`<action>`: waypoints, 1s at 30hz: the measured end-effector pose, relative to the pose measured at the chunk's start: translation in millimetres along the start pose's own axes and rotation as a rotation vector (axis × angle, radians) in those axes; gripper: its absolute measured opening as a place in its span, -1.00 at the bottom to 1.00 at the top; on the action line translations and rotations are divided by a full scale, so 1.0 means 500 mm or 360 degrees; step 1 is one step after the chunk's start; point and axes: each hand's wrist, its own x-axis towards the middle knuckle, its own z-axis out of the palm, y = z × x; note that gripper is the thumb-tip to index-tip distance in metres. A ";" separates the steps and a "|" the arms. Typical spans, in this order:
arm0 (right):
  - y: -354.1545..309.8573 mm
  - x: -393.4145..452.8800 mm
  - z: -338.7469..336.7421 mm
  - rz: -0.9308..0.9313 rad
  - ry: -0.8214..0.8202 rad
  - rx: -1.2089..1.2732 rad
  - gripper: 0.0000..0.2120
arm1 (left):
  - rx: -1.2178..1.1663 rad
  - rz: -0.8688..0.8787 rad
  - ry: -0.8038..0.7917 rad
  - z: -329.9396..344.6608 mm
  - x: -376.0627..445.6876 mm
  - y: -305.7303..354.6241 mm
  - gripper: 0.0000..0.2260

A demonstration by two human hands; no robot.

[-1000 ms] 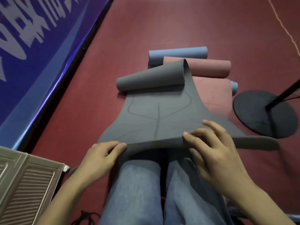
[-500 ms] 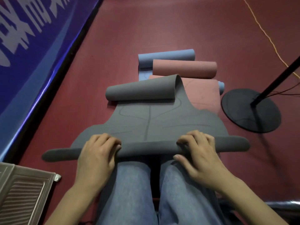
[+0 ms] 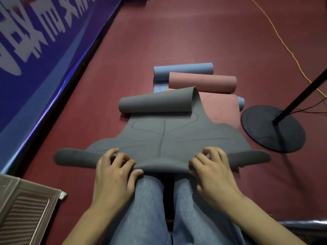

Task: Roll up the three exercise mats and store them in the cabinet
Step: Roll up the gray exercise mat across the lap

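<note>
Hands, left (image 3: 113,175) and right (image 3: 212,172), grip unlabelled grey mat (image 3: 164,138); banner (image 3: 35,32) lettering unreadable.

Before your knees lies the grey foam exercise mat (image 3: 164,137), your left hand (image 3: 113,171) and right hand (image 3: 211,169) on its near rolled edge. Behind it sit the pink rolled mat (image 3: 203,82) and, farther back, the blue rolled mat (image 3: 182,68). The black round stand base (image 3: 272,129) lies to the right.

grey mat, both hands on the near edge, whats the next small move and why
Probably roll the started fold forward and tuck it tight. Both hands, left hand and right hand, grip the near edge of the grey mat, which is only just turned over, while its far end still curls loosely.
</note>
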 end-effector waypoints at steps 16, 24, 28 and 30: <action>0.030 0.035 0.009 0.0266 -0.0179 0.0234 -0.84 | -0.0576 -0.0269 0.0084 0.025 0.010 -0.003 -0.78; 0.019 -0.013 -0.076 0.0180 -0.0579 0.0477 -0.75 | -0.0363 0.0083 -0.0035 -0.067 -0.028 -0.007 -0.76; 0.001 -0.060 -0.069 0.0140 -0.0652 0.0516 -0.87 | -0.0388 0.0050 -0.0104 -0.063 -0.086 0.010 -0.76; -0.002 -0.047 -0.058 0.0213 -0.0613 0.0531 -0.93 | -0.0396 -0.0087 -0.0147 -0.037 -0.090 0.010 -0.75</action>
